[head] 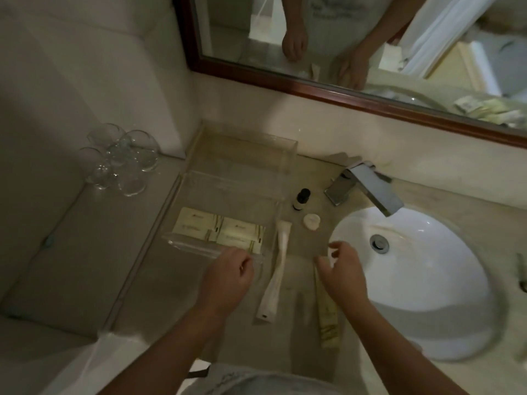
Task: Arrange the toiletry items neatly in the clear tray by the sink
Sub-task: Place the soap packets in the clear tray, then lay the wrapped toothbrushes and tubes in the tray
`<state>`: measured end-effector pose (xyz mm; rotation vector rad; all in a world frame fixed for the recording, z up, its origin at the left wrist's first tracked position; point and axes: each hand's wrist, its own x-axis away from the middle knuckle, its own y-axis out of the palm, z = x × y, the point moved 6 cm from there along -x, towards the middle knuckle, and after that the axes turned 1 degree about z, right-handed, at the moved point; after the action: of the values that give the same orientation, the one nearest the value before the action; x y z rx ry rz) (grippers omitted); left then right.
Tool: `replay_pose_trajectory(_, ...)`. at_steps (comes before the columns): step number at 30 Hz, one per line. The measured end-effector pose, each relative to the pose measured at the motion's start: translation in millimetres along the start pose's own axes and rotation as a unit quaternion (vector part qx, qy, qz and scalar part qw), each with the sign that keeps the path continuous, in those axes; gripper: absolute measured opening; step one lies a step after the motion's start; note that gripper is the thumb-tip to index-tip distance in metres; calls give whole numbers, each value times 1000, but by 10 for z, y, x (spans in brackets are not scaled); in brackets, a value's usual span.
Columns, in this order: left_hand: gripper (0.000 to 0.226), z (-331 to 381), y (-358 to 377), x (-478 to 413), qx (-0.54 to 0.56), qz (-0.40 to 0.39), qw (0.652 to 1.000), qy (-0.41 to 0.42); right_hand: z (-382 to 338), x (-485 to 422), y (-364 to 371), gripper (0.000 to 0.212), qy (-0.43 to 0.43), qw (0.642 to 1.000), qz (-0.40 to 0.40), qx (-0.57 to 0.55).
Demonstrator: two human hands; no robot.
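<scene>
Two bare hands over a dim vanity counter, toiletries half sorted beside a clear tray.

The clear tray (228,178) sits centre-left, its long axis running from lower left up toward the mirror; two cream packets (221,231) lie flat side by side in its near section. Just right of it a long white sachet (276,269) lies nearly upright in the frame, tilted slightly. A second striped sachet (328,317) lies under the right hand (340,276), whose fingers are spread and hold nothing. The left hand (228,277) is loosely curled at the tray's near edge, gripping nothing visible. A small dark-capped bottle (301,198) and round soap (311,221) stand between the tray and the sink (427,295).
</scene>
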<state>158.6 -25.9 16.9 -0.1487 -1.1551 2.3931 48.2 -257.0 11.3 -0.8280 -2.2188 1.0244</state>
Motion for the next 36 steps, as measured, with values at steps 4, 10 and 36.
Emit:
replay_pose_trajectory(4, 18, 246, 378, 167, -44, -40, 996, -71, 423, 115, 0, 59, 26, 998, -53, 34)
replay_pose_trajectory(10, 27, 266, 609, 289, -78, -36, 990, -111, 617, 153, 117, 67, 22, 990, -116, 73)
replay_pose_trajectory(36, 6, -139, -183, 730, 167, -77, 963, -198, -731, 126, -78, 20, -61, 968, -195, -144)
